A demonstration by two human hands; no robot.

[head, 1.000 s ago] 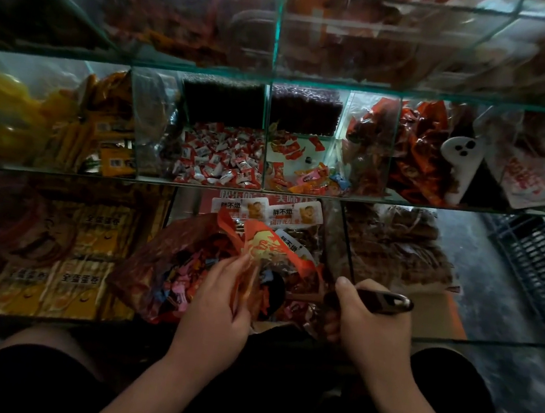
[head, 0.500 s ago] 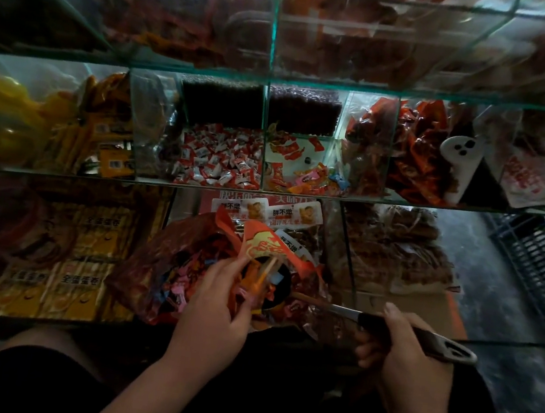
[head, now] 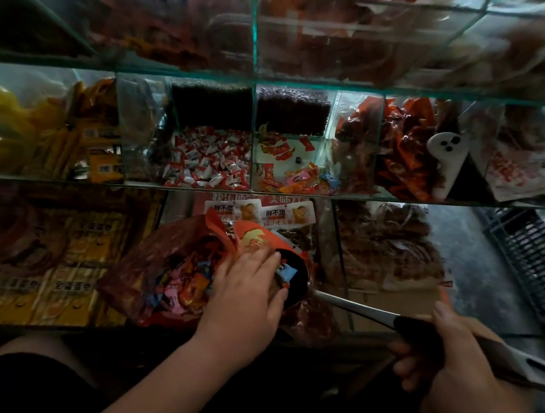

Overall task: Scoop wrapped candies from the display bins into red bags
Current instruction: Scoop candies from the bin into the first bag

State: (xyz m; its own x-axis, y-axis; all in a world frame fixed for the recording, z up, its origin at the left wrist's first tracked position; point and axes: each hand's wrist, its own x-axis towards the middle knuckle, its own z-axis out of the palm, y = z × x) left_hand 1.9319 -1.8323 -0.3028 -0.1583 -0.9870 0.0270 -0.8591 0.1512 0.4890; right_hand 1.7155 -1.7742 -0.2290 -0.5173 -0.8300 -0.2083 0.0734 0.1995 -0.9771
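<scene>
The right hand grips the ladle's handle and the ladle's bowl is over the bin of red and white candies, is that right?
Not quite. The right hand does grip the handle of the ladle, but its bowl is at the mouth of the red bag, under the fingers of the left hand. The head view shows it.

You are in a sweet shop: glass display bins (head: 253, 42) at 12 o'clock hold wrapped candies (head: 207, 164) and snack packets (head: 405, 147).

Glass shelf edge (head: 149, 188) just above the red bag (head: 161, 261) (scoop (head: 354, 307) across its mouth).
</scene>
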